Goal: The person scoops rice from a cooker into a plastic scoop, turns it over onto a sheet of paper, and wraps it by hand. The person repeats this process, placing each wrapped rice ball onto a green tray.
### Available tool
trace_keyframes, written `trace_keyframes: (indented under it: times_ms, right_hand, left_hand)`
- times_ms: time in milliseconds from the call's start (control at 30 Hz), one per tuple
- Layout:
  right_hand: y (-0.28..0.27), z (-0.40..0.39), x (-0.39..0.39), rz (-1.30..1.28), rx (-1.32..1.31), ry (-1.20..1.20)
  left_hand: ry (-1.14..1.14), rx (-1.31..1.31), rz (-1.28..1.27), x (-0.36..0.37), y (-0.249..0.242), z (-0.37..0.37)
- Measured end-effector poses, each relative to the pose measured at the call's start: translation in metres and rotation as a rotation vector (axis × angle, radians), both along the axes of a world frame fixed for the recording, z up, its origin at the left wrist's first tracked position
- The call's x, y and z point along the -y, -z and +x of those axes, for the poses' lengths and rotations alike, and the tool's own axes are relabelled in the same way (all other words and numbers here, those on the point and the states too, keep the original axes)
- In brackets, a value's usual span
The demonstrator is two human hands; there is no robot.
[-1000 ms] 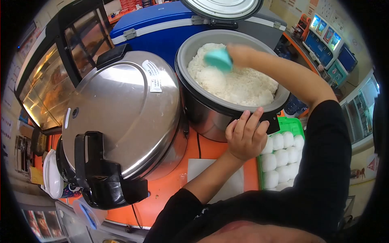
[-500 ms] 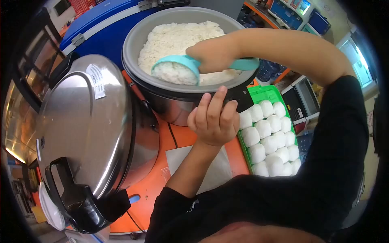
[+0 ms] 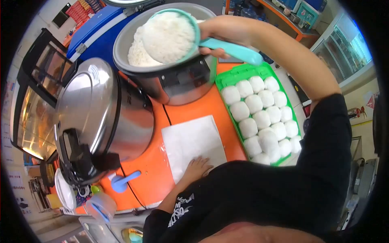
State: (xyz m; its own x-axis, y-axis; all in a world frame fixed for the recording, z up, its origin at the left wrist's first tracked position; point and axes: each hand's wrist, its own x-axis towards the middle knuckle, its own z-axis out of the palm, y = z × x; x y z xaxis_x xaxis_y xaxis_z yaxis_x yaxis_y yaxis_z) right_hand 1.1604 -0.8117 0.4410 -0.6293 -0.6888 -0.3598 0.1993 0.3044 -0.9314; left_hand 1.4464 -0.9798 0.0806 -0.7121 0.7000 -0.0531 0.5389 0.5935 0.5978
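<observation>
My right hand (image 3: 222, 35) is closed round a turquoise scoop (image 3: 239, 51), near where its handle meets the bowl. White cooked rice (image 3: 170, 35) fills the bowl in a rounded mass. The scoop is over the front rim of an open rice cooker (image 3: 121, 56), with more rice inside. My left hand (image 3: 197, 167) lies palm down, fingers stretched out, on the near part of a stack of white paper sheets (image 3: 190, 135). On the right, a green tray (image 3: 227, 79) carries several rounded white rice portions (image 3: 261, 119), some stacked at the near end.
A closed steel rice cooker (image 3: 87, 97) stands on the left of the orange table (image 3: 150, 170). Near its base lies a blue measuring spoon (image 3: 121, 183), beside a clear plastic container (image 3: 101, 206). A blue cool box (image 3: 103, 34) is behind.
My right hand has raised the rice-filled scoop from inside the cooker to above its front rim. My left hand has dropped from beside the cooker onto the paper. The view has shifted.
</observation>
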Motion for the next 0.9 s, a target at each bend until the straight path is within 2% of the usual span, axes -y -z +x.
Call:
trace_keyframes:
  times_ms: [67, 133, 167, 200, 233, 267, 300, 333, 400, 433, 467, 500, 533, 567, 633, 667, 767, 800, 833, 867, 900]
  right_hand:
    - [0.026, 0.035, -0.027, -0.06, 0.244, 0.069]
    - [0.062, 0.09, -0.038, -0.13, 0.244, 0.162]
    - [0.081, 0.117, -0.036, -0.183, 0.454, 0.203]
    - [0.102, 0.14, -0.032, -0.217, 0.683, 0.236]
    - [0.13, 0.156, -0.032, -0.184, 0.733, 0.193]
    - [0.16, 0.167, -0.031, -0.187, 0.75, 0.26]
    - [0.184, 0.176, -0.027, -0.197, 0.751, 0.331]
    - [0.201, 0.185, -0.02, -0.187, 0.764, 0.302]
    - [0.232, 0.196, -0.011, -0.06, 0.179, 0.302]
    - [0.258, 0.197, -0.006, 0.181, -0.225, 0.193]
    - [0.292, 0.202, 0.0, 0.18, -0.222, 0.189]
    - [0.327, 0.207, 0.008, 0.329, -0.746, -0.027]
    - [0.332, 0.213, 0.018, 0.47, -1.265, -0.257]
    - [0.335, 0.216, 0.023, 0.471, -1.259, -0.256]
    - [0.331, 0.216, 0.032, 0.621, -1.001, -0.247]
    - [0.332, 0.221, 0.03, 0.619, -0.991, -0.244]
    - [0.328, 0.208, 0.024, 0.515, -0.987, -0.194]
    - [0.328, 0.208, 0.013, 0.393, -1.0, -0.2]
    - [0.317, 0.207, 0.011, 0.276, -1.005, -0.217]
    - [0.31, 0.204, 0.01, 0.274, -1.009, -0.224]
    - [0.304, 0.203, 0.005, 0.245, -0.988, -0.114]
  left_hand:
    - [-0.185, -0.217, -0.209, -0.01, 0.013, 0.039]
    - [-0.166, -0.22, -0.285, -0.016, 0.022, 0.039]
    - [-0.17, -0.186, -0.31, -0.019, 0.012, 0.031]
    - [-0.208, -0.169, -0.274, -0.022, 0.002, 0.026]
    - [-0.229, -0.17, -0.271, -0.025, -0.011, 0.024]
    - [-0.279, -0.135, -0.205, -0.027, -0.023, 0.026]
    - [-0.315, -0.123, -0.182, -0.028, -0.023, 0.033]
    - [-0.343, -0.122, -0.161, -0.029, -0.022, 0.04]
    - [-0.386, -0.173, -0.132, -0.029, 0.0, 0.057]
    - [-0.401, -0.228, -0.098, -0.031, 0.01, 0.063]
    - [-0.405, -0.225, -0.1, -0.032, 0.013, 0.067]
    - [-0.44, -0.19, -0.104, -0.034, 0.016, 0.067]
    - [-0.473, -0.153, -0.106, -0.036, 0.02, 0.069]
    - [-0.47, -0.147, -0.106, -0.037, 0.023, 0.07]
    - [-0.451, -0.161, -0.13, -0.038, 0.026, 0.069]
    - [-0.445, -0.152, -0.134, -0.04, 0.026, 0.074]
    - [-0.36, -0.087, -0.147, -0.028, 0.0, 0.059]
    - [-0.378, -0.062, -0.107, -0.026, -0.006, 0.057]
    - [-0.405, -0.151, -0.093, -0.022, -0.006, 0.055]
    - [-0.432, -0.221, -0.07, -0.02, -0.003, 0.057]
    - [-0.44, -0.21, -0.066, -0.021, 0.002, 0.059]
